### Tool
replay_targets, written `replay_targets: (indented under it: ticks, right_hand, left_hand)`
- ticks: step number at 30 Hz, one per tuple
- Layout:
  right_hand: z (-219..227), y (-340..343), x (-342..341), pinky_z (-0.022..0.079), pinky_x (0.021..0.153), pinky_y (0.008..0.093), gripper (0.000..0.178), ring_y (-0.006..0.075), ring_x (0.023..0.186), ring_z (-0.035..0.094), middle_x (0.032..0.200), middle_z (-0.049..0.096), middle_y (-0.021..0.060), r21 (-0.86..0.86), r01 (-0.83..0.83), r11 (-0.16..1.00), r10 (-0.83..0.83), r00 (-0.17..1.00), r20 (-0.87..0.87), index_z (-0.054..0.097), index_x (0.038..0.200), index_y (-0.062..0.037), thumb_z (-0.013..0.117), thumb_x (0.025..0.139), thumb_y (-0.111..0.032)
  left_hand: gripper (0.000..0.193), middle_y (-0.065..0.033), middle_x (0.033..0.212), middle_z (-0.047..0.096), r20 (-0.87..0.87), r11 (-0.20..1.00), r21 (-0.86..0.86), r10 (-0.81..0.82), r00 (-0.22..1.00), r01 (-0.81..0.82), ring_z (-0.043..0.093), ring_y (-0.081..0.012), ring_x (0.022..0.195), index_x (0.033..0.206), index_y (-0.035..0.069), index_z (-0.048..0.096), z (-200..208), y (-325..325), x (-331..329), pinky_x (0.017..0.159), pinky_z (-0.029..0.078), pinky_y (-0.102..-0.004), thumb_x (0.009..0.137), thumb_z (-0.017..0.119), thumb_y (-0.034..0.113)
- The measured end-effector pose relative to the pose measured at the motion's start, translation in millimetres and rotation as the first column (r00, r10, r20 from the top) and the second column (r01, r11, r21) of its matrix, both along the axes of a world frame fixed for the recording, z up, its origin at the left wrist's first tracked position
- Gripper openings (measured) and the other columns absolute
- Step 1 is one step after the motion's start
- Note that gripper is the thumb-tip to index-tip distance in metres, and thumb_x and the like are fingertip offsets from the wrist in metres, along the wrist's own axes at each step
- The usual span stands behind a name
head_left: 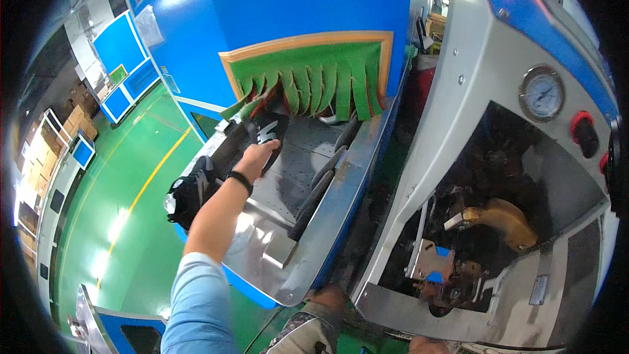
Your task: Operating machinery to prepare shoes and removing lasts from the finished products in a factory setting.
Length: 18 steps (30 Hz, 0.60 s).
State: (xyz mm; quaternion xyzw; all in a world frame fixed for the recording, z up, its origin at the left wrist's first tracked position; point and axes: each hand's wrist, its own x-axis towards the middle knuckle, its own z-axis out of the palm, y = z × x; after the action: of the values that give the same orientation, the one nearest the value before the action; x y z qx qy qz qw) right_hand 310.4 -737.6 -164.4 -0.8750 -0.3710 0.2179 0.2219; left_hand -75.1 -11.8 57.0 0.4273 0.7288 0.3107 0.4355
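Observation:
My left hand (259, 158) reaches forward over the conveyor bed, its fingers closed on a black shoe (268, 128) with white marks on its side. The shoe's far end is at the green strip curtain (308, 82). A second black shoe (193, 190) with grey parts sits at the conveyor's left edge, beside my forearm. Under the curtain's strips, part of another dark and white item (327, 117) shows. Dark, long, sole-like pieces (311, 203) lie along the bed's right side. I cannot see my right hand; a bit of skin at the lower edge is unclear.
The curtain hangs in a wood-framed opening of a tall blue machine (295, 0). Close on the right stands a grey machine with a pressure gauge (542, 93), a red-ringed knob (584, 132) and a curved yellowish part (501, 223) inside. Green floor (144, 183) with yellow lines lies left.

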Motion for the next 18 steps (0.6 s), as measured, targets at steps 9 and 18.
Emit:
replay_targets:
  ticks: [9,18]
  right_hand:
    - [204.4,96.5,-82.0,0.053,0.086,0.0382,0.041,0.0265,0.100,0.066,0.117,0.068,0.0139,0.503,0.076,0.861,0.340,0.650,-0.679,0.057,0.140,-0.0008,0.055,0.108,-0.027]
    - [269.2,111.3,-133.6,0.044,0.109,0.0397,0.105,0.0276,0.128,0.056,0.145,0.054,0.0133,0.737,0.424,0.527,0.445,0.601,-0.664,0.038,0.155,-0.0035,0.091,0.073,-0.042]
  left_hand:
    - [0.044,-0.0079,0.102,0.072,0.407,0.840,0.356,-0.534,0.741,0.409,0.066,-0.0179,0.088,0.114,-0.002,0.066,38.8,-335.5,-59.8,0.078,0.051,-0.0317,0.092,0.068,0.036]
    - [0.102,-0.0225,0.141,0.056,0.223,0.212,0.265,-0.962,0.154,0.941,0.053,-0.0265,0.133,0.148,-0.007,0.039,29.1,-522.1,45.4,0.111,0.042,-0.0379,0.077,0.090,0.045]
